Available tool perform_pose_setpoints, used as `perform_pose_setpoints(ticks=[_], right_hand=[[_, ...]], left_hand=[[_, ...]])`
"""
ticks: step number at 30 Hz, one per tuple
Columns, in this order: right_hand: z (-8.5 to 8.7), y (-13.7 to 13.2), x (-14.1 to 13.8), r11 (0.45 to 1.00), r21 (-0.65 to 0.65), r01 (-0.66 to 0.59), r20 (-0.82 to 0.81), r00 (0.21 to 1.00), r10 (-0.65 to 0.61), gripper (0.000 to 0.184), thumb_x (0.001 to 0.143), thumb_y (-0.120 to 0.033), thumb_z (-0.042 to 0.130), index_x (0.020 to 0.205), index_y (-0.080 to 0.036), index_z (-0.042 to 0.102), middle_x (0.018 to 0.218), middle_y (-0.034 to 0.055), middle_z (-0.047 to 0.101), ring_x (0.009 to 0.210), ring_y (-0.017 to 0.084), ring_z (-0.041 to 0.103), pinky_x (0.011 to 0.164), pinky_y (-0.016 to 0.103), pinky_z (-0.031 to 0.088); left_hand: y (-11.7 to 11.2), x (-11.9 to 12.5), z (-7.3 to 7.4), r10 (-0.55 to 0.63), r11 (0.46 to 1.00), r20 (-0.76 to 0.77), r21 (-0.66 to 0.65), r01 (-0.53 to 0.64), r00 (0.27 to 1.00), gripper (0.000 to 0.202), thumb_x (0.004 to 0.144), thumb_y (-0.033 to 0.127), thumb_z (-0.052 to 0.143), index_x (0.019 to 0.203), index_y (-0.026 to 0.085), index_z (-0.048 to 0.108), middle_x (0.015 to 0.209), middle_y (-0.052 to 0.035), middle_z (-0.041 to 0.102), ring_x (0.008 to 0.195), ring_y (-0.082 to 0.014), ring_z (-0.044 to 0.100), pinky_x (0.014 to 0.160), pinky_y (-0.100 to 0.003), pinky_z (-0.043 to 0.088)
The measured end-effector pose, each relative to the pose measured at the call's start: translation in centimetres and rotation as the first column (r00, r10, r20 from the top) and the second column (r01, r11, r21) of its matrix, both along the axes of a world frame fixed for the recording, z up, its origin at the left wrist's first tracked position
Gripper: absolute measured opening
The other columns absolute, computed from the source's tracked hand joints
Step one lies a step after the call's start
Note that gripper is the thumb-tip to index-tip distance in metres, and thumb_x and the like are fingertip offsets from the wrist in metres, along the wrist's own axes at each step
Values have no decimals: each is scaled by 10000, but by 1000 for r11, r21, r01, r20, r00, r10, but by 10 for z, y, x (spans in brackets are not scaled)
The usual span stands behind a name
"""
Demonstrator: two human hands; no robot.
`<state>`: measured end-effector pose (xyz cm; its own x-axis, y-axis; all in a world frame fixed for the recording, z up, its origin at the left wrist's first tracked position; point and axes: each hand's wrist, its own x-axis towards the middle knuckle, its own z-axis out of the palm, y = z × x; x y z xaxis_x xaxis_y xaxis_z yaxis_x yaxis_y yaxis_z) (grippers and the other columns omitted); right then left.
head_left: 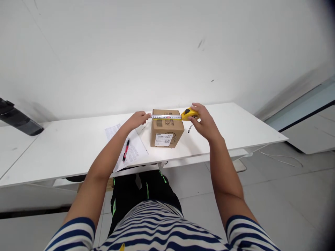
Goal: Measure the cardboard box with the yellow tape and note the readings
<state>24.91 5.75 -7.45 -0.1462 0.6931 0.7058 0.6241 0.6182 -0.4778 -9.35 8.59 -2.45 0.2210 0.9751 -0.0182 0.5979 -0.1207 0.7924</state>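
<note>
Currently, tape blade point(167, 117) spans the cardboard carton point(167, 129) on the table point(235, 127).
Left hand point(137, 120): fingers pinched closed on blade beside carton; right hand point(204, 121): fingers curled round yellow tape-measure case point(186, 114). Accuracy likely needs blade taut, parallel to carton edge.

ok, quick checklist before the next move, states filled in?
1. Left hand on the free end of the tape blade: ok, pinched at the box's left side.
2. Right hand on the yellow tape case: ok, gripped at the box's right side.
3. Blade spans the top of the cardboard box: ok. Pressed flat against it: cannot tell.
4. Box supported: ok, standing on the white table.
5. Pen in hand: not ok, lying on the paper.
</note>
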Motion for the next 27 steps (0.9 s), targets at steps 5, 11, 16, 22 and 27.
perform_pose_setpoints(ticks=[5, 11, 16, 22, 27], right_hand=[[8, -6, -8, 1000, -27, -9, 56, 998, 10, 422, 954, -308, 618, 1371, -245, 584, 1565, 151, 576, 1492, 331, 528, 1218, 639, 465], [11, -5, -7, 1000, -11, 17, 91, 996, -15, 414, 953, -291, 598, 1365, -245, 592, 1518, 149, 602, 1436, 335, 567, 1172, 641, 508], [23, -24, -15, 988, 134, 82, 81, 992, -94, 360, 994, -432, 603, 1331, -307, 629, 1390, 122, 668, 1327, 331, 630, 1137, 647, 533], [21, -72, -51, 941, 291, 175, 75, 976, -205, 497, 939, -640, 670, 1312, -313, 647, 1371, 126, 690, 1340, 376, 644, 1171, 686, 461], [10, -76, -100, 860, 491, 140, 117, 967, -225, 563, 922, -757, 612, 1203, -273, 675, 1290, 110, 724, 1250, 331, 694, 1211, 679, 389]], left_hand=[[-6, 9, -12, -61, 998, -97, 0, 61, 993, 552, 931, 747, 512, 763, 221, 534, 827, -53, 675, 727, -189, 597, 717, -329, 417], [-3, 15, -5, -56, 994, -216, 82, 75, 975, 510, 970, 667, 478, 720, 225, 523, 819, -59, 649, 727, -207, 558, 685, -339, 366], [-19, 7, 21, 16, 978, -93, 207, 4, 996, 478, 983, 603, 542, 693, 224, 518, 744, -40, 614, 682, -183, 523, 652, -330, 353], [-78, 4, 54, -65, 920, 187, 392, -14, 980, 456, 1016, 499, 625, 691, 197, 519, 668, 12, 513, 645, -109, 494, 648, -279, 361], [-106, 12, 51, -273, 936, 328, 310, 170, 905, 545, 986, 627, 626, 681, 183, 540, 661, 11, 514, 678, -104, 590, 666, -270, 444]])
